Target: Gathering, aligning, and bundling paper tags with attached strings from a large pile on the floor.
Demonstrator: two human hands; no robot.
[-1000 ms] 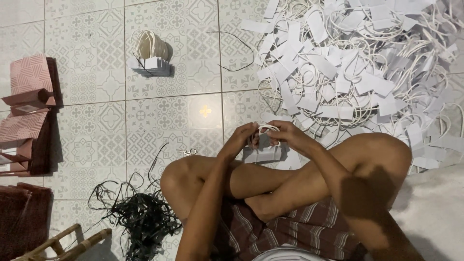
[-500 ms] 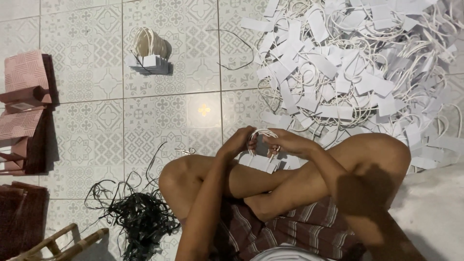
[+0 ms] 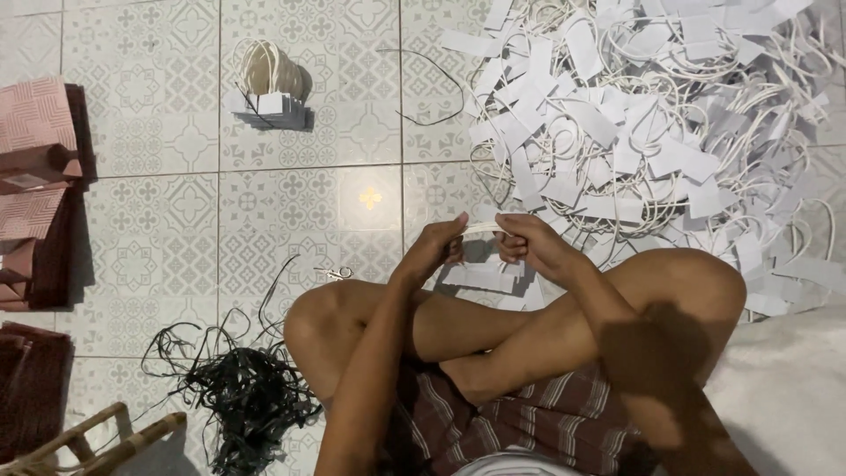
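We sit cross-legged on a floor [image 3: 159,211] of pale patterned tiles, with a bright spot of lamp glare on one tile ahead of our knees. To our right a big heap [image 3: 652,115] of white paper tags and white cords spreads over the tiles. Far ahead on the left stands a small bundle [image 3: 267,86] of tags with its cords looped up. By our left knee lies a tangle of black ties [image 3: 242,397], and small scissors [image 3: 337,273] rest on the tile near it. Pink bags [image 3: 35,176] are stacked along the left edge, and a bamboo frame [image 3: 97,436] pokes in at the bottom corner.

Both forearms reach out over our crossed shins. Our left hand [image 3: 436,247] is closed, thumb and fingers pinching one end of a white cord [image 3: 483,227]. Our right hand [image 3: 529,242] is closed too, pinching the other end, so the cord runs short and taut between them. Just below the hands a stack [image 3: 480,278] of tags lies on the floor in front of our shins.
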